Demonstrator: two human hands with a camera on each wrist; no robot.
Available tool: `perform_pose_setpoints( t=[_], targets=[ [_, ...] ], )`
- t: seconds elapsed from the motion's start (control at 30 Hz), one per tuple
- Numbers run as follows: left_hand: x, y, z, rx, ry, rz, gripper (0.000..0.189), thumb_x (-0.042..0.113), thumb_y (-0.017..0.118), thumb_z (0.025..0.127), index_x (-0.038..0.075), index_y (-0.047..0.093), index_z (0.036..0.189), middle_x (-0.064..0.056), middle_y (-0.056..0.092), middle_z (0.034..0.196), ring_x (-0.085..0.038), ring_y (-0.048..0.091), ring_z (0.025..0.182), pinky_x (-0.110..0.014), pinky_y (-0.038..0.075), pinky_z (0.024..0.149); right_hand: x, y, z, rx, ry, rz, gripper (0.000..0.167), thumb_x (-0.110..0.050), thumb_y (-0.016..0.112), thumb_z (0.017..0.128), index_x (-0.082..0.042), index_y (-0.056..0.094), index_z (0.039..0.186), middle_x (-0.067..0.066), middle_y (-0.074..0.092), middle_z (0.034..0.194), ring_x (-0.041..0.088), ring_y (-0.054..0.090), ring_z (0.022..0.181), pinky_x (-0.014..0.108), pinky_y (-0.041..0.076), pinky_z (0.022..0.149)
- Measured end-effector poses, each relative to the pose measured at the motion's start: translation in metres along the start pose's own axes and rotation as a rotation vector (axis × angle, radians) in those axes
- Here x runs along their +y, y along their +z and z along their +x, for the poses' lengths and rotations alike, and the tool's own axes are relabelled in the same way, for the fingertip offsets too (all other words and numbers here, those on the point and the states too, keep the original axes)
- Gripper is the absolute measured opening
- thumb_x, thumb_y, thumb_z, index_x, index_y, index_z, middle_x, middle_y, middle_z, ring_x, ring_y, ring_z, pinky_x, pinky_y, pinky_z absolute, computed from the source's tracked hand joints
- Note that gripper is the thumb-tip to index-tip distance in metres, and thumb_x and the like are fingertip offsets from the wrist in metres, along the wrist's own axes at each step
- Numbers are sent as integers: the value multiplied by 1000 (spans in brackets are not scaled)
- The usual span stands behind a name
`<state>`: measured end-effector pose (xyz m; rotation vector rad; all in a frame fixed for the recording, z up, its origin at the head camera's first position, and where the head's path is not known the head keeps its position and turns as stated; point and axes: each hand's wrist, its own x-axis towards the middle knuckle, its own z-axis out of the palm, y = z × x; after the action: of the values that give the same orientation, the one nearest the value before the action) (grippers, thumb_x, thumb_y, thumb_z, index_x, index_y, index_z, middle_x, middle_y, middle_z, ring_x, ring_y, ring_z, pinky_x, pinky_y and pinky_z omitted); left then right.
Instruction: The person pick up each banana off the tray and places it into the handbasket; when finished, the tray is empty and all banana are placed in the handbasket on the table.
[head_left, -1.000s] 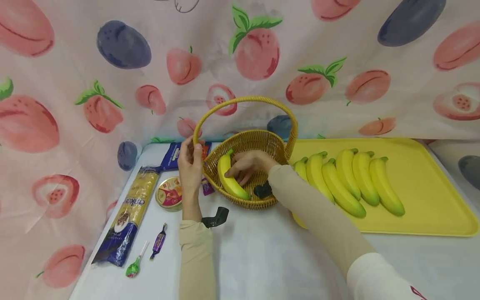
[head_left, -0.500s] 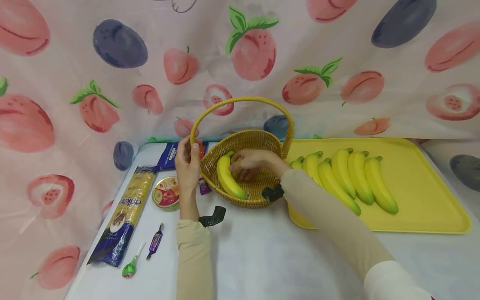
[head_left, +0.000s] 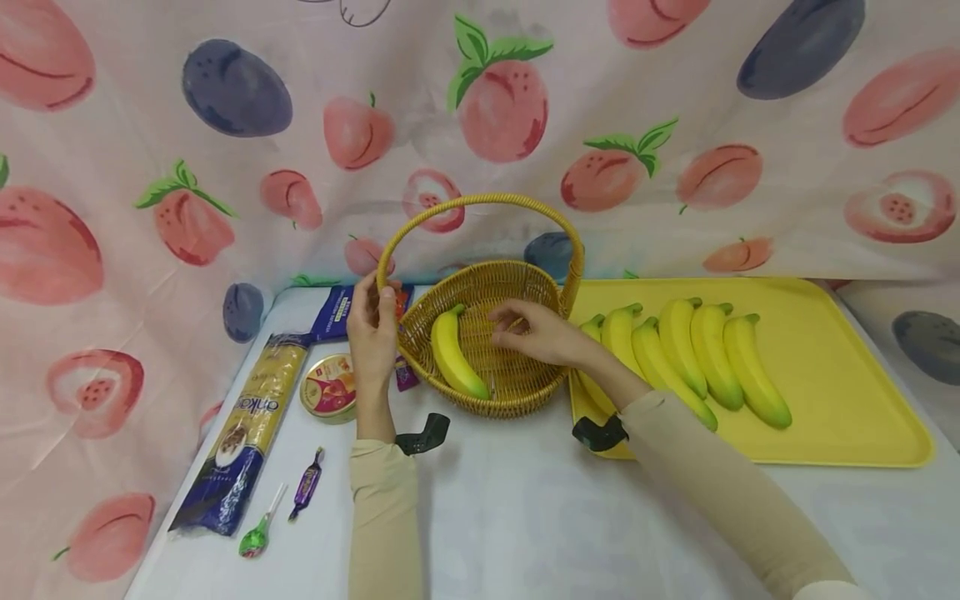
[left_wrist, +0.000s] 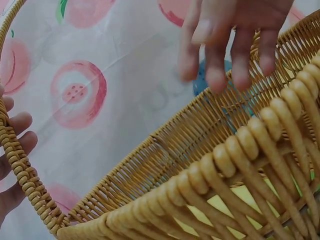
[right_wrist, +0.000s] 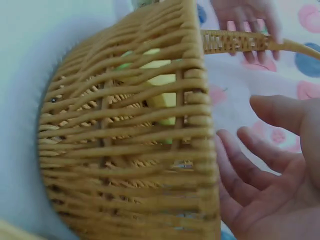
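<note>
While the right hand point(head_left: 534, 332) hangs over the wicker basket point(head_left: 517, 279), its fingers parted, loosely bent and holding nothing, the left hand point(head_left: 372, 333) grips the handle point(head_left: 480, 199). Inside the basket, the banana point(head_left: 453, 355) lies just left of the nearer, right fingertips, its curved length slanting from far left to near right.

The left arm point(head_left: 385, 525) runs straight forward, left hand point(head_left: 372, 337) gripping; the right arm point(head_left: 731, 492) slants inward, right hand point(head_left: 538, 332) relaxed (fingers point(right_wrist: 245, 175) loosely curved, thumb point(right_wrist: 280, 112) apart).
</note>
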<state>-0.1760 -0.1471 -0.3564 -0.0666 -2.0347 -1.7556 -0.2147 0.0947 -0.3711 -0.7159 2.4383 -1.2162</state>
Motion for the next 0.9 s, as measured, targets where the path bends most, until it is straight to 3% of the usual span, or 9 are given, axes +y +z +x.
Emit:
perform_pose_setpoints(
  t=[0.13,0.43,0.73,0.9],
  targets=[
    [1,1,0,3,14,11,34,17,45,100,2,50,130,-21,59,115,-7,52,94,-19,43,85,7,-4,-20,126,-19,49,35,-26,60,93,-12,54,124,7,60,111,22,58,102,39,48,88],
    [0,0,0,5,26,-2,34,16,45,100,2,50,131,-23,59,115,-6,54,96,-21,44,85,34,-16,-65,357,-56,69,34,-27,58,94,-14,53,125,7,61,114,16,55,102,37,46,87],
    [1,0,-1,3,11,-14,35,16,45,100,2,49,132,-25,57,116,-5,55,98,-18,44,88,59,-34,-108,526,9,41,32,-26,57,95,-17,53,125,8,59,114,3,53,101,18,42,86],
    [0,1,-1,2,8,-39,35,15,45,100,0,48,132,-25,57,115,-5,55,99,-22,44,89,80,-47,-128,662,5,8,31,-20,57,95,-9,54,124,6,59,113,-2,52,99,10,39,83]
  ],
)
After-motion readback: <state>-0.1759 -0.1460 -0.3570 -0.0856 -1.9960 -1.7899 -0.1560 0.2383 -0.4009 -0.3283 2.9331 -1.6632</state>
